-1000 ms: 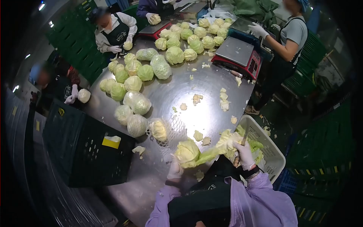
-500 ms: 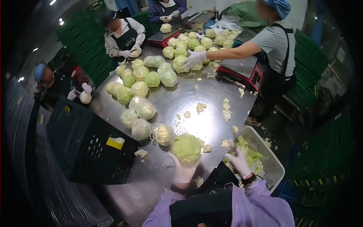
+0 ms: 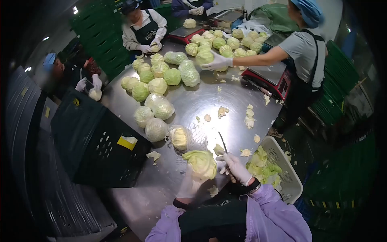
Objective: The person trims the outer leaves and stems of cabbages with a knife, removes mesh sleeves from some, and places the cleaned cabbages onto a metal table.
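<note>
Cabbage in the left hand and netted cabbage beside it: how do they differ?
The held cabbage is bare and green; the netted cabbage is paler, yellowish, wrapped in mesh. The held cabbage sits in the left hand; the netted cabbage lies free on the table. Both are round heads.

A shiny steel table (image 3: 201,101) stands among stacked green crates (image 3: 100,36) in a dim room under small ceiling lights (image 3: 75,9).

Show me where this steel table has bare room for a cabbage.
Bare steel of the round steel table shows mid-table, between the left row of pale green cabbages and the torn leaf scraps, and at the near edge beside the black plastic crate. The far pile of cabbage heads is crowded.
</note>
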`<state>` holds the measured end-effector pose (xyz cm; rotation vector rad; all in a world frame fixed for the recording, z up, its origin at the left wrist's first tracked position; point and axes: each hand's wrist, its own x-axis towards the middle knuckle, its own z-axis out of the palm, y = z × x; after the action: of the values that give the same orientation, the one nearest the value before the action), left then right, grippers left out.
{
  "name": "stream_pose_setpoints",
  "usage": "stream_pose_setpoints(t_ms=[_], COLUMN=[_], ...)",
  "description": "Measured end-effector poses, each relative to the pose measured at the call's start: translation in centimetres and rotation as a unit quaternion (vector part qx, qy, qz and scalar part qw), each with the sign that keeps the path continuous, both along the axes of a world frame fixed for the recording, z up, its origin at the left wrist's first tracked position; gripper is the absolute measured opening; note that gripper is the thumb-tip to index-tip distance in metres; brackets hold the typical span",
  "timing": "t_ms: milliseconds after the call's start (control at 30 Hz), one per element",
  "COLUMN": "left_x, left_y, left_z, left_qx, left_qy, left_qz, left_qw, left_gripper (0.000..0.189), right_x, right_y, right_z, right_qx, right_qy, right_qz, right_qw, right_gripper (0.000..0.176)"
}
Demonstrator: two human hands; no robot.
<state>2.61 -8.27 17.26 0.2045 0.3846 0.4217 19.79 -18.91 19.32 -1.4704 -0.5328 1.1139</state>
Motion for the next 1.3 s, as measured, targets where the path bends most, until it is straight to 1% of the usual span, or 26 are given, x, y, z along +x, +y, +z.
stream_pose_setpoints(t_ms=[33, 67, 100, 133, 167, 200, 233, 267, 300, 333, 367, 433, 500, 600, 667, 767, 800, 900, 967, 1033, 1067, 1133, 1200, 1233, 1267, 1300], left_x=[0.2, 0.5, 0.7, 0.8, 1.1, 1.4, 1.8, 1.9, 2.0, 1.9, 1.8, 1.7, 1.7, 1.8, 2.1, 2.9, 3.0, 3.3, 3.6, 4.0, 3.9, 3.1, 2.0, 1.5, 0.9, 0.2], left_y=[0.0, 0.2, 0.2, 0.2, 0.1, 0.0, -0.3, -0.5, -0.6, -0.7, -0.8, -1.2, -1.5, -1.5, -1.4, -1.2, -1.2, -0.9, -1.0, -1.3, -1.2, -0.9, -0.7, -0.3, -0.2, -0.2], left_z=[-0.2, -0.6, -0.9, -1.1, -1.1, -1.3, -1.8, -3.2, -4.7, -6.1, -5.8, -5.3, -6.8, -8.8, -8.6, -8.7, -9.0, -8.9, -8.5, -8.1, -8.1, -9.0, -9.6, -9.9, -9.1, -7.5], left_qx=[0.003, -0.010, -0.025, -0.026, -0.026, -0.027, -0.043, -0.043, -0.024, -0.005, -0.006, -0.046, -0.052, -0.050, -0.049, -0.096, -0.094, -0.086, -0.084, -0.075, -0.074, -0.019, -0.010, -0.003, -0.001, 0.001], left_qy=[-0.002, 0.015, 0.032, 0.031, 0.057, 0.082, 0.092, 0.091, 0.110, 0.131, 0.132, 0.128, 0.146, 0.171, 0.183, 0.223, 0.216, 0.210, 0.213, 0.260, 0.259, 0.238, 0.212, 0.187, 0.187, 0.146], left_qz=[0.007, 0.045, 0.081, 0.084, 0.091, 0.098, 0.121, 0.123, 0.144, 0.166, 0.168, 0.142, 0.137, 0.117, 0.100, 0.123, 0.129, 0.132, 0.130, 0.148, 0.149, 0.118, 0.093, 0.068, 0.066, 0.034], left_qw=[1.000, 0.999, 0.996, 0.996, 0.994, 0.991, 0.987, 0.987, 0.983, 0.977, 0.977, 0.980, 0.978, 0.977, 0.977, 0.962, 0.963, 0.965, 0.965, 0.951, 0.951, 0.964, 0.973, 0.980, 0.980, 0.989], left_gripper=[0.076, 0.072, 0.069, 0.069, 0.067, 0.065, 0.060, 0.060, 0.058, 0.057, 0.057, 0.050, 0.051, 0.053, 0.055, 0.057, 0.056, 0.055, 0.056, 0.058, 0.058, 0.063, 0.064, 0.065, 0.065, 0.065], right_x=[0.1, -0.6, -1.6, -2.5, -3.3, -4.0, -4.8, -5.2, -5.1, -5.2, -5.4, -5.4, -5.3, -4.9, -4.8, -4.1, -4.0, -3.7, -3.3, -3.1, -3.0, -2.2, -1.3, -1.0, -0.5, 0.3], right_y=[-0.1, 0.0, 0.3, 0.6, 1.3, 1.5, 1.6, 1.6, 1.8, 1.8, 1.8, 1.9, 1.9, 2.1, 2.2, 2.7, 2.8, 3.0, 3.5, 3.5, 3.6, 3.8, 4.2, 3.8, 3.4, 3.0], right_z=[-0.7, -1.0, -1.3, -1.4, -1.1, -0.9, -0.6, -0.4, -0.1, -0.4, -1.0, -1.9, -2.6, -4.2, -5.2, -6.5, -6.8, -7.2, -7.8, -8.2, -8.4, -9.4, -10.0, -10.2, -9.4, -8.5], right_qx=[-0.007, -0.004, 0.045, 0.092, 0.141, 0.140, 0.062, -0.016, -0.087, -0.086, -0.088, -0.093, -0.085, -0.093, -0.094, -0.098, -0.101, -0.076, -0.082, -0.087, -0.068, -0.046, 0.094, 0.063, 0.063, 0.037], right_qy=[-0.052, -0.054, -0.219, -0.377, -0.505, -0.507, -0.501, -0.492, -0.469, -0.470, -0.475, -0.479, -0.463, -0.458, -0.471, -0.501, -0.518, -0.536, -0.538, -0.539, -0.533, -0.528, -0.448, -0.411, -0.411, -0.298], right_qz=[0.014, 0.019, 0.034, 0.045, 0.027, 0.029, 0.063, 0.095, 0.141, 0.144, 0.145, 0.148, 0.126, 0.124, 0.122, 0.122, 0.123, 0.105, 0.097, 0.089, 0.067, 0.043, -0.065, -0.072, -0.074, -0.109], right_qw=[0.999, 0.998, 0.974, 0.920, 0.851, 0.850, 0.861, 0.865, 0.867, 0.867, 0.863, 0.860, 0.873, 0.875, 0.868, 0.851, 0.841, 0.834, 0.834, 0.833, 0.841, 0.847, 0.887, 0.907, 0.906, 0.947], right_gripper=[0.046, 0.046, 0.044, 0.042, 0.045, 0.045, 0.048, 0.051, 0.057, 0.057, 0.056, 0.056, 0.056, 0.054, 0.052, 0.050, 0.050, 0.046, 0.044, 0.042, 0.038, 0.035, 0.030, 0.029, 0.029, 0.030])
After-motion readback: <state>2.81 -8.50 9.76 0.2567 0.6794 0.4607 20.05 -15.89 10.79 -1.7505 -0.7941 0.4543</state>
